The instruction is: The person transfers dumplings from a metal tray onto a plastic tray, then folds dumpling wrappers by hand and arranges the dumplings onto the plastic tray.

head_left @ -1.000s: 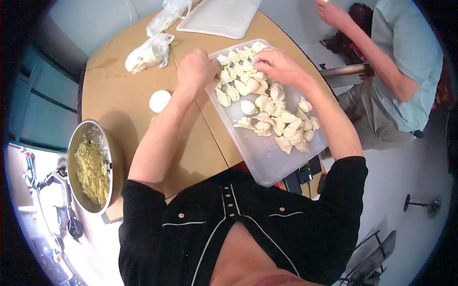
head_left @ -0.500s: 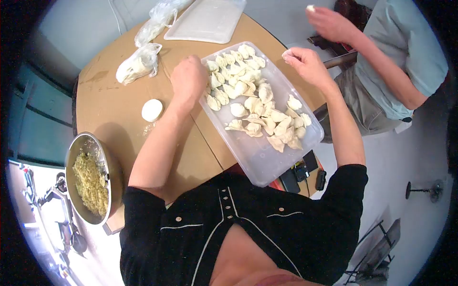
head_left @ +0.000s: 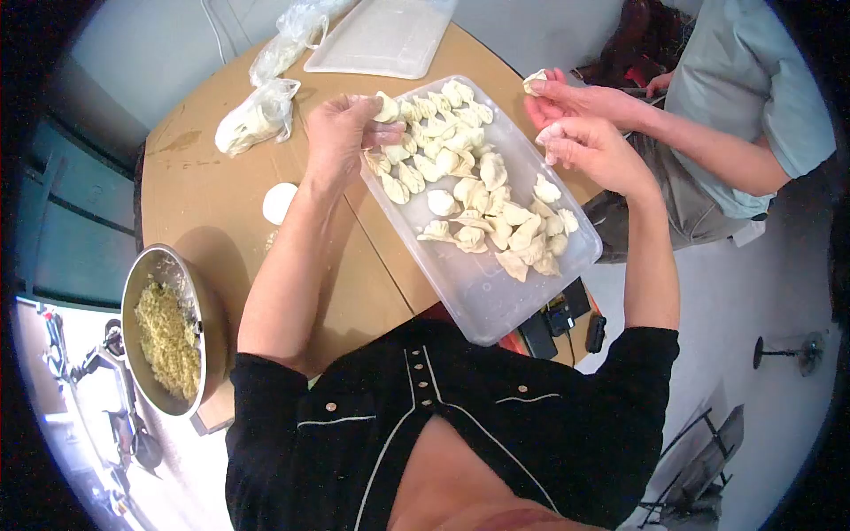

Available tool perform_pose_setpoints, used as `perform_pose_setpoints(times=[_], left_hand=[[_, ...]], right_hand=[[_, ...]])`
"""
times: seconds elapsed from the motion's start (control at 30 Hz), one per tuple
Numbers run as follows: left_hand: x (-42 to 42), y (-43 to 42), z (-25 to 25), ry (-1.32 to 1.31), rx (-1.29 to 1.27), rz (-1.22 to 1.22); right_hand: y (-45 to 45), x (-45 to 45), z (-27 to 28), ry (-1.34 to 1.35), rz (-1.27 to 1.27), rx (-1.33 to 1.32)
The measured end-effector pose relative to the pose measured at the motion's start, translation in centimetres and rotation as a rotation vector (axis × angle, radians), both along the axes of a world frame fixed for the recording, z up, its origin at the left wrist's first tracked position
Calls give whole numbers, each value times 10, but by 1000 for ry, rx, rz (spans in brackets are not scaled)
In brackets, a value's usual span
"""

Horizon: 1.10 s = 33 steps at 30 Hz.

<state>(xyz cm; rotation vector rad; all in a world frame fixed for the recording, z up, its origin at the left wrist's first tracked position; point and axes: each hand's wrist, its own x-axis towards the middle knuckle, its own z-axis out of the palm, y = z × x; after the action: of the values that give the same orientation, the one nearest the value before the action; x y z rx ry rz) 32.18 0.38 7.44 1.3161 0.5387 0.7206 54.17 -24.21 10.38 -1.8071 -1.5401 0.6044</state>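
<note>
My left hand (head_left: 341, 133) is closed at the upper left edge of the clear plastic tray (head_left: 460, 305), with a pale folded dumpling (head_left: 387, 108) between thumb and fingers. Rows of pleated dumplings (head_left: 409, 177) lie beside it in the tray, and a looser pile (head_left: 522, 234) fills the tray's lower right part. Past the tray's right side, my right hand (head_left: 593, 150) has its fingertips pinched together, whitened as if by flour. Whether anything is inside that pinch cannot be made out.
A co-worker's hand (head_left: 580, 99) holds a dumpling (head_left: 535, 82) close to my right hand. On the table are a round dough wrapper (head_left: 280, 203), plastic bags (head_left: 257, 119) and another tray (head_left: 381, 40). A metal bowl of filling (head_left: 168, 345) sits at the left edge.
My left hand has turned, and the dumpling in it now shows over the tray edge. My right hand has moved slightly down and right. The co-worker's hand has come down toward it.
</note>
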Motion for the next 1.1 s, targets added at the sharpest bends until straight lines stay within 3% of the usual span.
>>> perform_pose_setpoints(times=[0.1, 0.3, 0.37, 0.4, 0.47, 0.67, 0.7, 0.77, 0.8, 0.87, 0.97, 1.1], left_hand=[[-2, -6, 2, -61, -125, -80], [-5, -12, 1, -44, -184, -138], [-3, -12, -1, -32, -182, -140], [-1, -11, -3, -39, -196, -141], [0, -10, -7, -46, -209, -142], [1, -10, -8, 12, -174, -217], [1, -11, -6, 13, -185, -210], [0, -12, -6, 20, -195, -192], [0, -12, -7, 0, -201, -184], [-1, -13, -5, -20, -198, -177], [-2, -8, -8, -16, -191, -201], [0, -2, -16, -9, -204, -209]], right_hand=[[0, -7, 13, 180, -96, -8], [10, 6, 15, -28, -67, 168], [19, 13, 13, -434, -161, 460], [21, 15, 17, -434, -162, 460], [26, 16, 29, -958, -167, 456], [57, 29, 24, -1098, -257, 135], [64, 33, 23, -1094, -252, 140], [78, 38, 19, -983, -290, -175], [83, 39, 20, -981, -283, -166], [91, 39, 23, -673, -108, -511], [91, 49, 2, -748, -32, -490], [80, 34, 11, -549, 68, -406]])
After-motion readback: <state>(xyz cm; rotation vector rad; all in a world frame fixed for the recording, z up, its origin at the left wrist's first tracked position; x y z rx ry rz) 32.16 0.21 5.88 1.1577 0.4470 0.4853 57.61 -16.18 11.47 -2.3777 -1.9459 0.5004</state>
